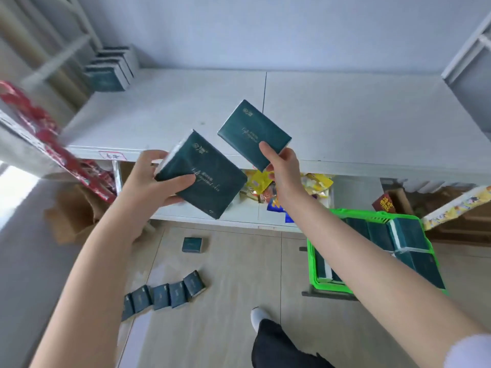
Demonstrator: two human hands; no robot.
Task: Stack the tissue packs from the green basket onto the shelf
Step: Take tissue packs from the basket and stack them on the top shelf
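1. Tissue packs are in both hands. The left hand (pixel 148 181) grips a thick dark green pack (pixel 204 179), with the thumb laid on its top face and the fingers curled around its left edge.
2. The right hand (pixel 284 168) pinches a thinner pack (pixel 253 136) at its lower corner, thumb on top and fingers under it. This pack is tilted and sits just beside the thick one, up and to the right.
3. Both held packs are over the front edge of the white shelf (pixel 358 115), which stretches away beyond the hands.
4. Far beyond the left hand, at the back left corner of the shelf, some shelved packs (pixel 111 73) stand in a short row.
5. Under the right forearm the green basket (pixel 313 261) is on the floor, with basket packs (pixel 409 235) inside.
6. Under the left forearm a floor row (pixel 164 296) of packs leans on the floor, and a single pack (pixel 192 244) lies near it.
7. Red packages (pixel 47 139) are to the left of the left hand. Snack bags (pixel 316 184) lie on a lower level, just below the right hand.
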